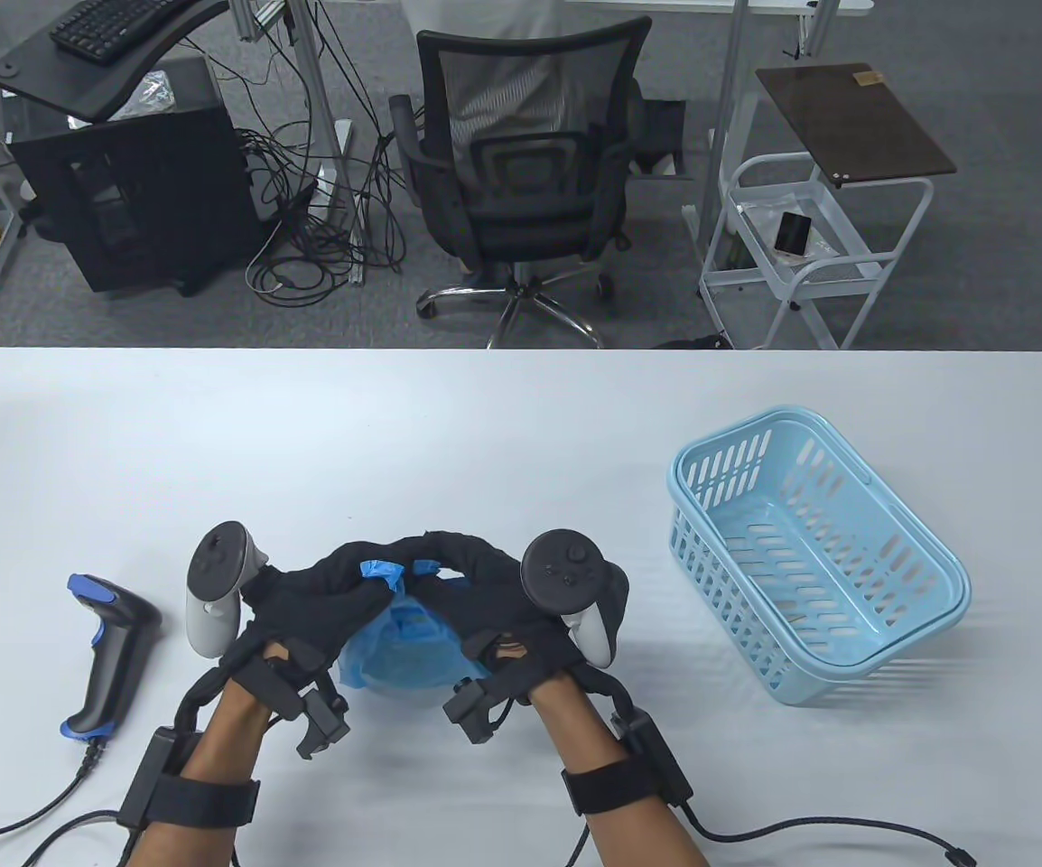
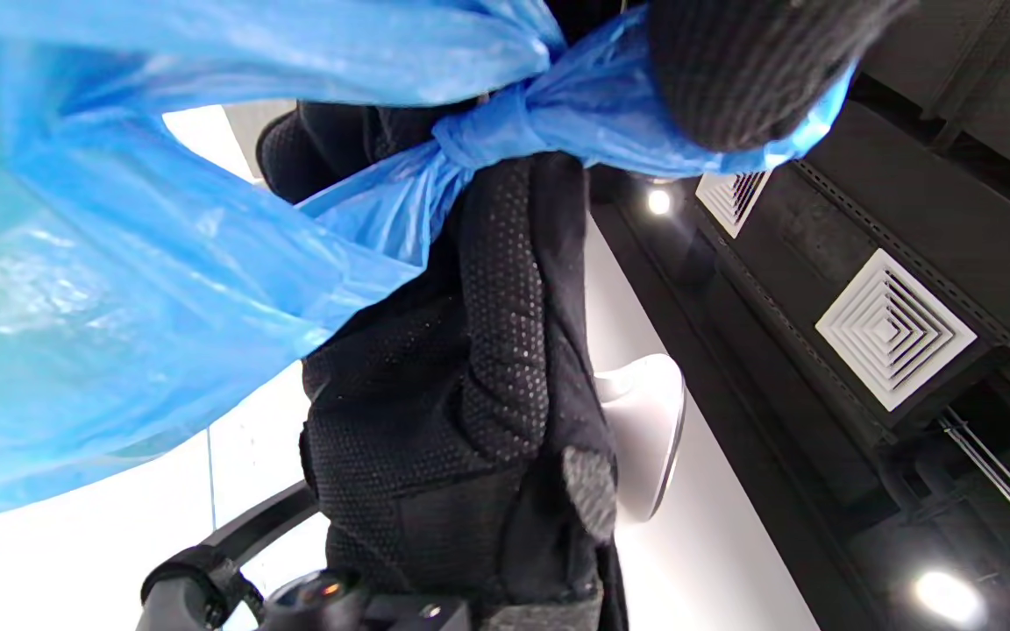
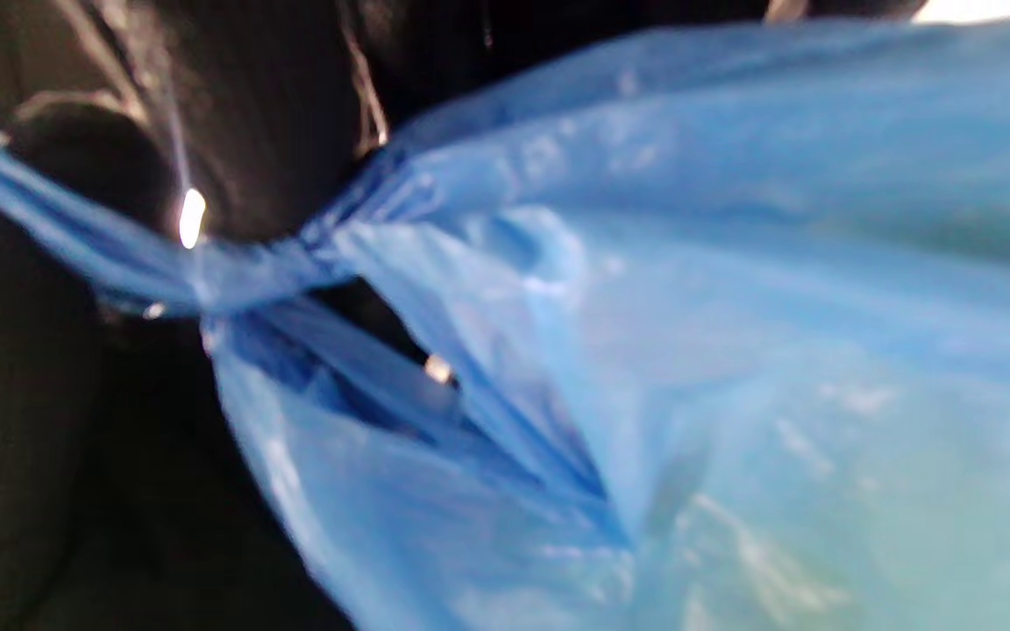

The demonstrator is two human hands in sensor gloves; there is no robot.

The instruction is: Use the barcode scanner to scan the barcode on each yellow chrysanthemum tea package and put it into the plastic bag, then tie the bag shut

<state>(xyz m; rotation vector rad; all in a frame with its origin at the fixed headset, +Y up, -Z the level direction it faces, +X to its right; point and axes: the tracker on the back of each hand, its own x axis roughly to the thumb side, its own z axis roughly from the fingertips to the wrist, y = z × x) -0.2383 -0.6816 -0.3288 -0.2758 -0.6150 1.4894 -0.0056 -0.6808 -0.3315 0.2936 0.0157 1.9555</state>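
Both hands, left (image 1: 322,601) and right (image 1: 485,591), pinch the bag (image 1: 404,646) ears above it; pull the knot (image 2: 470,136) evenly outward to snug it.

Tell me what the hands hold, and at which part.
Both the left hand and the right hand grip the blue plastic bag at its knotted top ends.

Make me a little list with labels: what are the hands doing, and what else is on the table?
left hand: pinches one bunched end of the blue plastic bag
right hand: pinches the other end
knot: formed between the hands
bag contents: something inside, blurry through the plastic
barcode scanner: lying on the table, left of the hands, untouched
blue basket: right of the hands, nothing seen inside
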